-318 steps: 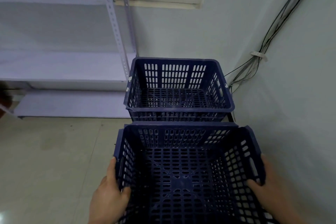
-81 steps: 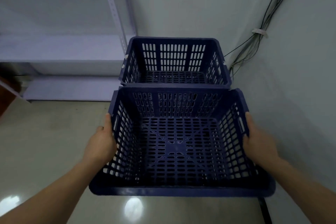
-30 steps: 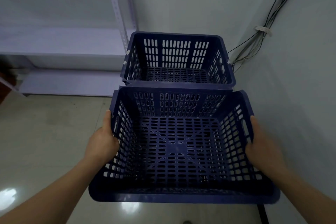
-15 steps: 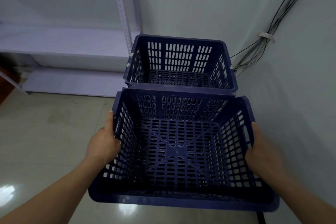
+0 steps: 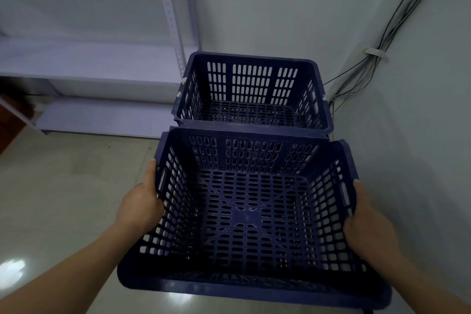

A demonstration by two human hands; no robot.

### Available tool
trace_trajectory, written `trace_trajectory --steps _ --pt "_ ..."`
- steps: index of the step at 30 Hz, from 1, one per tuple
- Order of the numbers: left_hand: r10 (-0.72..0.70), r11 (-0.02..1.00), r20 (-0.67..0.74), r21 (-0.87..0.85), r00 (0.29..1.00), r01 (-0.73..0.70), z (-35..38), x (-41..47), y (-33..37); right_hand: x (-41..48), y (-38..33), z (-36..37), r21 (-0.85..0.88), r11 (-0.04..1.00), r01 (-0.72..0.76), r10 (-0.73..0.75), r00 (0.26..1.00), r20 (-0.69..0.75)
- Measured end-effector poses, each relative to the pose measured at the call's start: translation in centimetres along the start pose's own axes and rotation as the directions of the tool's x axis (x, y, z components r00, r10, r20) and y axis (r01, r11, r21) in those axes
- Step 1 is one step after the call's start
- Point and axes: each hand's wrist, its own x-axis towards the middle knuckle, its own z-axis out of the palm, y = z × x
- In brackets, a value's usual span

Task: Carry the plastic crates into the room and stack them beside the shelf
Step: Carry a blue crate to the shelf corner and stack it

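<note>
Plastic crate (image 5: 249, 214), empty and perforated, looks light and stiff. Left hand (image 5: 139, 205) and right hand (image 5: 367, 227) clamp its opposite side walls near the handle slots, likely the best hold.

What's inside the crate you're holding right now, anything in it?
Nothing shows inside the held crate: only its perforated floor and walls. The left hand and right hand grip its sides. The nearest inner corners are dark, so something small there could be missed.

Two bare forearms; left hand (image 5: 139, 208) and right hand (image 5: 367, 224) ungloved; no sleeves, rings or watch visible.
</note>
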Motion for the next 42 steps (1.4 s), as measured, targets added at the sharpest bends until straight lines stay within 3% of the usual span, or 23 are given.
trace_trajectory --steps 10,21,25,28,31,33,36,42 --pt "-0.027 0.999 -0.018 0.026 0.999 0.027 -0.2 -0.3 0.2 0.2 -0.1 -0.3 -0.083 0.997 0.007 -0.002 0.998 0.057" --pt "-0.038 0.999 -0.008 0.006 0.999 0.038 -0.2 -1.1 0.6 0.9 -0.1 -0.5 -0.065 0.997 -0.032 0.034 0.999 0.034" --pt "-0.036 0.999 0.061 -0.017 0.997 0.037 -0.5 -0.9 0.3 1.0 0.1 -0.6 -0.081 0.994 -0.073 0.077 0.996 0.045" --pt "0.018 0.994 0.198 -0.109 0.98 0.004 -1.4 -0.2 -0.4 0.7 -0.4 -0.8 -0.095 0.993 -0.063 0.072 0.993 0.089" --pt "0.101 0.979 0.304 -0.197 0.947 -0.041 -3.5 0.9 -1.5 0.9 -2.9 -2.0 -0.226 0.971 -0.081 0.084 0.996 0.003" --pt "0.134 0.984 0.343 -0.161 0.93 -0.082 -5.3 2.1 -2.4 0.7 -5.3 -2.5 -0.276 0.952 -0.129 0.112 0.991 -0.076" --pt "0.182 0.982 0.329 -0.1 0.927 -0.158 -8.7 5.0 -4.4 -0.4 -9.5 -2.3 -0.221 0.961 -0.167 0.129 0.976 -0.176" --pt "0.3 0.952 0.35 -0.05 0.888 -0.302 -16.0 10.2 -7.8 -3.4 -17.8 -0.1 -0.184 0.958 -0.22 0.176 0.958 -0.228"
